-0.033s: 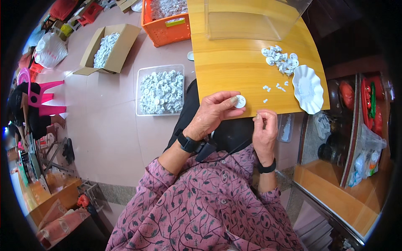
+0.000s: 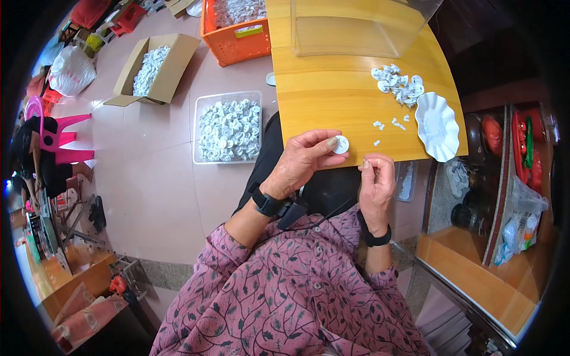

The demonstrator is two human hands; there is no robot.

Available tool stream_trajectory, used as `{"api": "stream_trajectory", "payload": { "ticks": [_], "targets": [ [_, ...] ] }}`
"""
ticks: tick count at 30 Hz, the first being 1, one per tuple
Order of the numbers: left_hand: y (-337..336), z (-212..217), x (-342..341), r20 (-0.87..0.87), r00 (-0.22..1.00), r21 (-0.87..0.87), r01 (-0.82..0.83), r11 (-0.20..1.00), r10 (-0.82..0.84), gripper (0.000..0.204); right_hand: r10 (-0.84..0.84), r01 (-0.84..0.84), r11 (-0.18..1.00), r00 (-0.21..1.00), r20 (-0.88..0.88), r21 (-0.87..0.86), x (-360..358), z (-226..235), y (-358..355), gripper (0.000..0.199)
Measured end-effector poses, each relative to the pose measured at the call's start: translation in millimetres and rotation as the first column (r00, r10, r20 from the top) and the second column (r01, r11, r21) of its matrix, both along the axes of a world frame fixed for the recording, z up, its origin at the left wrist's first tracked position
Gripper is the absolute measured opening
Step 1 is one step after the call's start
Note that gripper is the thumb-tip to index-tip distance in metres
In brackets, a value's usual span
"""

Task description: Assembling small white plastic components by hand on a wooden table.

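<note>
My left hand point(image 2: 307, 155) pinches a small round white plastic disc point(image 2: 341, 144) between thumb and fingers, just over the table's near edge. Close by on the right, my right hand point(image 2: 376, 187) is closed with thumb and forefinger pressed together. Whatever that pinch holds is too small to make out. Beyond the hands, several tiny white pieces point(image 2: 396, 125) lie scattered on the yellow wooden table point(image 2: 320, 89). Farther back is a heap of white disc-shaped parts point(image 2: 404, 91). A white scallop-edged dish point(image 2: 453, 133), with small pale bits inside, sits at the table's right edge.
Left of my legs, a clear plastic bin point(image 2: 198, 155) full of white parts stands on the floor. Behind it are an open cardboard box point(image 2: 180, 65) and an orange crate point(image 2: 228, 54). A transparent box point(image 2: 356, 38) occupies the table's far end; shelves point(image 2: 502, 196) flank my right.
</note>
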State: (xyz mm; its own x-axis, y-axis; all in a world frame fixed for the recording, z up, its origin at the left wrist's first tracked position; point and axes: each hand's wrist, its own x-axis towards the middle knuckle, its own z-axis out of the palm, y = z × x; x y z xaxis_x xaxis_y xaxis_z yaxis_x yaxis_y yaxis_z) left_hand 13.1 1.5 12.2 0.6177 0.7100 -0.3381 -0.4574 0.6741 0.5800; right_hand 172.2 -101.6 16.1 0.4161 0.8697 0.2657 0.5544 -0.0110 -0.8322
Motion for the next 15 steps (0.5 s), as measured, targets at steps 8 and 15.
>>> {"api": "stream_trajectory", "payload": {
  "ticks": [8,15],
  "targets": [
    [-4.3,-2.9,-1.1,-0.058,0.998,0.084,0.025,0.996,-0.02,0.027,0.058,-0.012,0.993,0.91,-0.41,0.114,-23.0,19.8,14.8,0.006],
    [-5.7,1.1,-4.4,-0.001,0.995,0.124,0.095,0.988,-0.096,0.035,0.079,-0.03,0.991,0.914,-0.399,0.127,-22.4,8.0,17.7,0.005]
  ]
}}
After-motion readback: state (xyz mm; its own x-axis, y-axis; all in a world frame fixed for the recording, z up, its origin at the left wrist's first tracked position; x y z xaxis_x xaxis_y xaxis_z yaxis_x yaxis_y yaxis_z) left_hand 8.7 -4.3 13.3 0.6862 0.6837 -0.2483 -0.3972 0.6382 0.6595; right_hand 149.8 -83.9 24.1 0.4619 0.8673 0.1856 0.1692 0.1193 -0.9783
